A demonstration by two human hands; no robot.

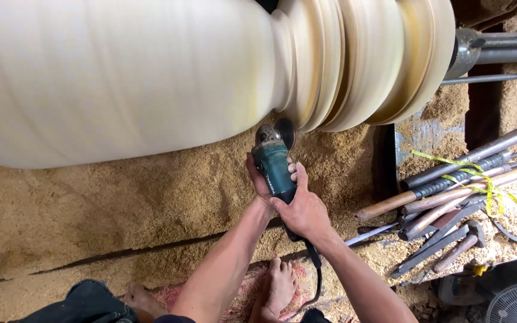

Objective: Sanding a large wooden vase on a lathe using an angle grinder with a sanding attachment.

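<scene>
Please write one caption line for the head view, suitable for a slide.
Both hands, left hand and right hand, hold a teal angle grinder against a large pale turned wooden piece above sawdust.

Both hands hold the grinder (pixel 275 170) just beneath the turned wooden piece (pixel 151 72). Long-handled tools (pixel 462 197) lie heaped to its right, on the sawdust-covered floor (pixel 91 215).

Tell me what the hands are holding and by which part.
Both hands hold a teal handheld angle grinder by its body: the left hand wraps the front, the right hand grips the rear, near the black cord.
</scene>
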